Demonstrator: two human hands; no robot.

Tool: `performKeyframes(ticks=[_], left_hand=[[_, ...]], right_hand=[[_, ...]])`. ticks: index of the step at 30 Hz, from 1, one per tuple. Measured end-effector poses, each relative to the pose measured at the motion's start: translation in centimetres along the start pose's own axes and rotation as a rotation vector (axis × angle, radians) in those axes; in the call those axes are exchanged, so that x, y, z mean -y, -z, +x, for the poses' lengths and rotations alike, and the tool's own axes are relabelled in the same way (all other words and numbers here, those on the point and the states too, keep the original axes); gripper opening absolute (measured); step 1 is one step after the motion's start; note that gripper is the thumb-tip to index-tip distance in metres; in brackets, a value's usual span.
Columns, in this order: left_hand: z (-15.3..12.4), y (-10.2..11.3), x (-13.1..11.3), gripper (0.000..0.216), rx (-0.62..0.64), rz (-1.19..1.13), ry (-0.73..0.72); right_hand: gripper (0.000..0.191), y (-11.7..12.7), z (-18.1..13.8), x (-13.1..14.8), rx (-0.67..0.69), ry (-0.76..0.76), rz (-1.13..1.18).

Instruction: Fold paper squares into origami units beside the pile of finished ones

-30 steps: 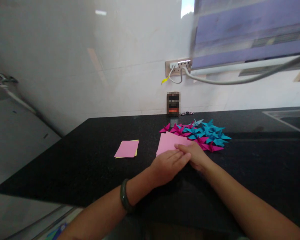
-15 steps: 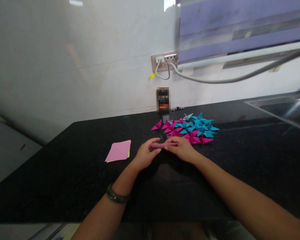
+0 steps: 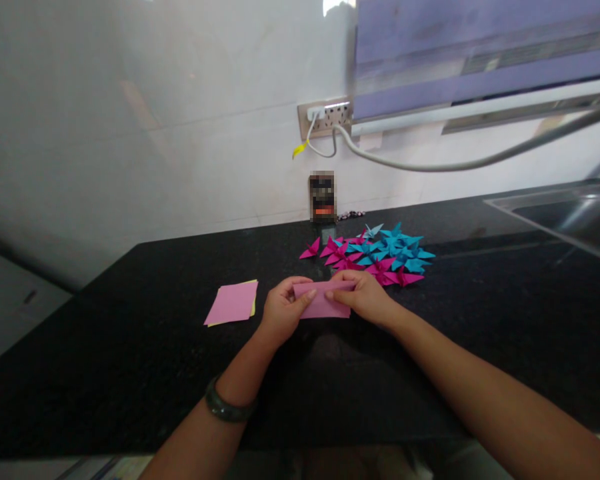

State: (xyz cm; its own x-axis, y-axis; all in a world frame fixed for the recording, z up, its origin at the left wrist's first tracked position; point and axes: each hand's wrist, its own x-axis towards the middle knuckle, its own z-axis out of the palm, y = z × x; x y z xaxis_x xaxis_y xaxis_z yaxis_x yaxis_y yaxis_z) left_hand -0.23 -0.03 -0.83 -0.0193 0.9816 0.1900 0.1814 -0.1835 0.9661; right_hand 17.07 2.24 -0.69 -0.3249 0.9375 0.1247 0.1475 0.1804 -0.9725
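A sheet of pink paper [image 3: 325, 307], folded into a wide rectangle, is held between my two hands just above the dark counter. My left hand [image 3: 284, 308] pinches its left end, thumb on the near face and fingers behind. At the upper right part, my right hand [image 3: 365, 297] grips the paper the same way, its thumb pressed near the top edge. Beyond my hands lie several magenta paper cranes [image 3: 337, 251] and several blue paper cranes [image 3: 395, 245] in a loose cluster. Left of my left hand rests a stack of square pink paper [image 3: 233, 302] with yellow edges showing underneath.
The black countertop [image 3: 130, 373] runs up to a white wall. Against the wall stands a small blurred-out object [image 3: 323, 197], with a dark beaded strand [image 3: 351, 215] beside it. A socket panel [image 3: 325, 118] with cables hangs above. At the right is a sink [image 3: 570, 213].
The pink paper, seen nearly edge-on before as a thin strip, now shows its broad face hanging toward me. Both hands still hold it. The view has shifted slightly.
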Motion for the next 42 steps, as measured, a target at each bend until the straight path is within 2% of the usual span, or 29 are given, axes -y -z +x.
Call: performKeyframes(ticks=[5, 11, 20, 26, 31, 42], left_hand=[[-0.1, 0.0, 0.4, 0.031, 0.045, -0.102, 0.029], [-0.2, 0.2, 0.7, 0.026, 0.058, -0.081, 0.034], [-0.3, -0.1, 0.2, 0.031, 0.076, -0.172, 0.050], [-0.4, -0.1, 0.2, 0.025, 0.093, -0.044, 0.034], [-0.6, -0.2, -0.3, 0.026, 0.107, 0.037, 0.024], [-0.4, 0.0, 0.3, 0.028, 0.140, 0.080, 0.019]], right_hand=[[0.023, 0.2, 0.0, 0.3, -0.014, 0.029, -0.002], [0.013, 0.3, -0.1, 0.1, 0.010, 0.031, -0.052], [0.017, 0.4, -0.2, 1.1, 0.009, 0.041, -0.066], [0.010, 0.0, -0.2, 0.6, 0.012, 0.035, -0.031], [0.013, -0.3, -0.3, 0.3, -0.011, 0.034, -0.006], [0.012, -0.2, -0.2, 0.4, 0.017, 0.010, 0.026]])
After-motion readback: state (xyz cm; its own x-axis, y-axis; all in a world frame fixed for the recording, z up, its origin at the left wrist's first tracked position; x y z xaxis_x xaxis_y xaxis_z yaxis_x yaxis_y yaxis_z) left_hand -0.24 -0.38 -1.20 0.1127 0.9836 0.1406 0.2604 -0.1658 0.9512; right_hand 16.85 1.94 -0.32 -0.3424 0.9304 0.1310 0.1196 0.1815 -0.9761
